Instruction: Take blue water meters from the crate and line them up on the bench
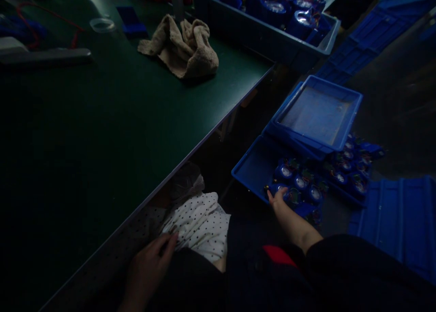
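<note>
Down on the floor past the desk (136, 135) edge: right hand (277, 198) reaching into the low blue tray (252, 166), fingers curling onto a blue capped cylinder (284, 191), not clearly gripped yet. Better pinched by the body, clear of the wires. Left hand (150, 264) open, resting flat on polka-dot cloth (200, 221). Empty blue tray (316, 114) stacked above; far-corner bin (265, 35) full of the same cylinders.

R hand (277, 198) on blue parts (299, 185) in floor bin (252, 166), L hand (150, 266) on lap
</note>
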### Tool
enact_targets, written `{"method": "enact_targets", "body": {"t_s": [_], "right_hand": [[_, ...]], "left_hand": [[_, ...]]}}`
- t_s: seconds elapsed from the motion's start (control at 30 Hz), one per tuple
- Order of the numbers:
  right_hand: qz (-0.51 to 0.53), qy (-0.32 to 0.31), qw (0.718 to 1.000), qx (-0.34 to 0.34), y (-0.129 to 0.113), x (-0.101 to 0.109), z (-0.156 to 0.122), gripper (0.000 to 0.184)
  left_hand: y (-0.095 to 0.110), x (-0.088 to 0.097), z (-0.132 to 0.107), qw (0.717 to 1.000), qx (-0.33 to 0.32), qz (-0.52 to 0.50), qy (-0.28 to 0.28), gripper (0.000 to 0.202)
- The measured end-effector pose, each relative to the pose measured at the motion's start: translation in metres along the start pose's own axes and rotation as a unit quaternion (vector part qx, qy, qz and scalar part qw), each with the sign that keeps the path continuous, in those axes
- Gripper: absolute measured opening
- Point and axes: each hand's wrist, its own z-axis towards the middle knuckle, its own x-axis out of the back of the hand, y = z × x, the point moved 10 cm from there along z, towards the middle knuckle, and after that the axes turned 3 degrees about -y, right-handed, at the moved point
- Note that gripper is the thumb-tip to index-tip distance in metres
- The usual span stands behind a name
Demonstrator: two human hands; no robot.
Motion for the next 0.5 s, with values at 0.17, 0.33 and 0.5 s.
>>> {"method": "enact_targets", "body": {"t_s": [0.17, 0.33, 0.5], "right_hand": [[-0.032, 0.012, 0.998, -0.057, 0.017, 0.016, -0.014, 0.042], [-0.147, -0.013, 0.985, -0.086, 0.0, 0.076, -0.043, 0.037], [-0.308, 0.068, 0.949, -0.006, -0.067, 0.186, -0.063, 0.023]], "left_hand": [[0.004, 0.005, -0.001, 1.0, 0.005, -0.005, 0.006, 0.042], [0.017, 0.014, -0.005, 0.999, -0.024, 0.017, 0.017, 0.054], [0.016, 0.011, -0.003, 0.999, -0.034, 0.03, 0.004, 0.059]]}}
